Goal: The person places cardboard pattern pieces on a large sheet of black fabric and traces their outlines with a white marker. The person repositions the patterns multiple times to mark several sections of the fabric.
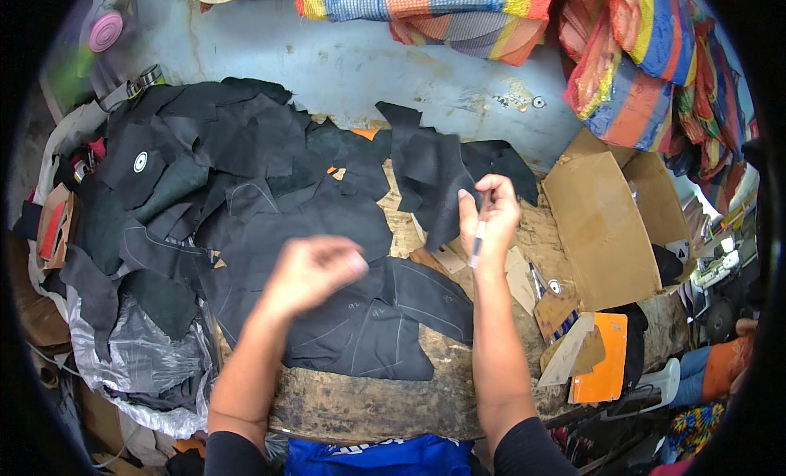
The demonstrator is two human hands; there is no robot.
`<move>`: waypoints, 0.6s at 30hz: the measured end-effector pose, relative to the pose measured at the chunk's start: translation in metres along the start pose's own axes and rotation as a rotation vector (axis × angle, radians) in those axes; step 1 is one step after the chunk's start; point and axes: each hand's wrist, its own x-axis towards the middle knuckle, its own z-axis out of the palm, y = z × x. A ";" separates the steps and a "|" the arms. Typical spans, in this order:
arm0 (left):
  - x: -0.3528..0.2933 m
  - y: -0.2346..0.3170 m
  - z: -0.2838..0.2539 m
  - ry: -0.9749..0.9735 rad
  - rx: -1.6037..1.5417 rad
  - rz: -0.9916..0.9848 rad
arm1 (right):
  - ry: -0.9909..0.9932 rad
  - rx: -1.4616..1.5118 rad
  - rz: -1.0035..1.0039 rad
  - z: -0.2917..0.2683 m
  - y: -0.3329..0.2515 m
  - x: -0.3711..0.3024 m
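Observation:
My right hand (495, 226) is closed around a slim pen (478, 245), pale and dark in colour, at the middle right of the table. Its thumb is close to a black leather piece (438, 177); whether it touches that piece I cannot tell. My left hand (315, 271) is over the black leather in the middle, its fingers smeared by motion. Below it lie cut black leather pieces (381, 324) with thin pale lines and marks drawn on them. More leather (237, 132) is heaped at the back left.
A cardboard box (602, 222) stands open at the right. Near it lie an orange folder-like sheet (602, 357) and card pieces (565, 357). A clear plastic bag (147, 361) holds dark material at the left. Striped woven sacks (647, 75) hang by the blue wall (327, 67).

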 end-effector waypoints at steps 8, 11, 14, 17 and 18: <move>-0.005 0.018 0.120 -0.487 -1.175 -0.052 | -0.107 0.480 0.212 -0.077 -0.116 -0.036; -0.009 0.036 0.104 -0.338 -1.267 0.303 | -0.102 0.400 0.190 -0.116 -0.135 -0.053; -0.026 0.046 0.091 -0.487 -1.470 0.433 | -0.139 0.368 0.193 -0.141 -0.141 -0.062; -0.039 0.047 0.084 -0.441 -1.696 0.352 | -0.215 0.365 0.233 -0.156 -0.150 -0.070; -0.046 0.045 0.086 -0.118 -1.792 0.176 | -0.246 0.334 0.236 -0.159 -0.153 -0.073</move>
